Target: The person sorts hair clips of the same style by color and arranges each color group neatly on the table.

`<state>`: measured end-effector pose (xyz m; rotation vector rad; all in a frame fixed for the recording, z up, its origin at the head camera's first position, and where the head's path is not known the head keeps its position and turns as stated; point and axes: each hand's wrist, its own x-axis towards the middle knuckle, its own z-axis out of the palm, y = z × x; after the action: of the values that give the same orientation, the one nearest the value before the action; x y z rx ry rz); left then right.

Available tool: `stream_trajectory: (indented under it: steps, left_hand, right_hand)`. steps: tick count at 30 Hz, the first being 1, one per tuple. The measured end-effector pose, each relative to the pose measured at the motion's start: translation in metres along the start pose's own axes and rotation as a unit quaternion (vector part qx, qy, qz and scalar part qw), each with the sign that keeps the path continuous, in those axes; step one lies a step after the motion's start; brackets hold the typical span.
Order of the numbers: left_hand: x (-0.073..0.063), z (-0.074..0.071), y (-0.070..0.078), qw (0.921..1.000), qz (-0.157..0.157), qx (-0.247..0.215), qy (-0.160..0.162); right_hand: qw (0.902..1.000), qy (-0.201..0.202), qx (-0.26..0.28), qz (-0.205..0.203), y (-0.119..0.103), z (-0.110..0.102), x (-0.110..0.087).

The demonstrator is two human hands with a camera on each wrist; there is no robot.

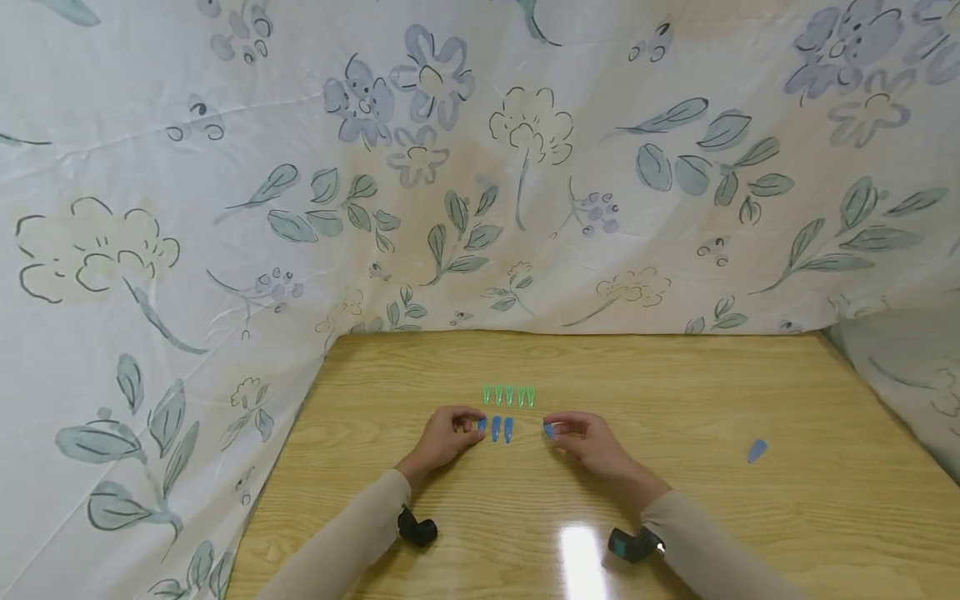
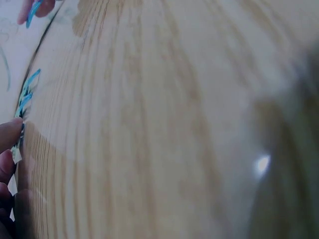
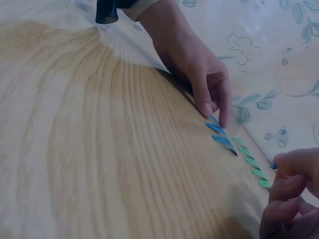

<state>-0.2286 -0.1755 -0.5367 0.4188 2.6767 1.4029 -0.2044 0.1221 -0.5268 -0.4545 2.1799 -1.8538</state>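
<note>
Between thumb and finger, my left hand pinches the leftmost blue hair clip of a short row on the table. Just to its right lie two more blue hair clips, a middle one and a right one, side by side. My right hand holds another blue hair clip at its fingertips, a small gap to the right of that row. In the right wrist view only a tip of this clip shows past the fingers. The left wrist view catches the left fingers at its edge.
Behind the blue row runs a row of several green hair clips. A lone blue-grey, teardrop-shaped piece lies far right on the wooden table. Floral cloth hangs along the table's back and sides.
</note>
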Motion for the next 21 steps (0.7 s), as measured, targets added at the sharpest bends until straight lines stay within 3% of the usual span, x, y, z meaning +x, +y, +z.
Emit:
stream_trajectory:
  steps: [12,21]
  left_hand:
    - [-0.001,0.002,0.000,1.0000,0.004,0.002,0.002]
    - [0.000,0.002,0.000,1.0000,0.002,0.005,0.005]
  right_hand:
    - [0.9996,-0.009,-0.005,-0.024,0.004,0.021,0.021]
    - [0.9997,-0.001,-0.022,-0.009,-0.001,0.034,0.028]
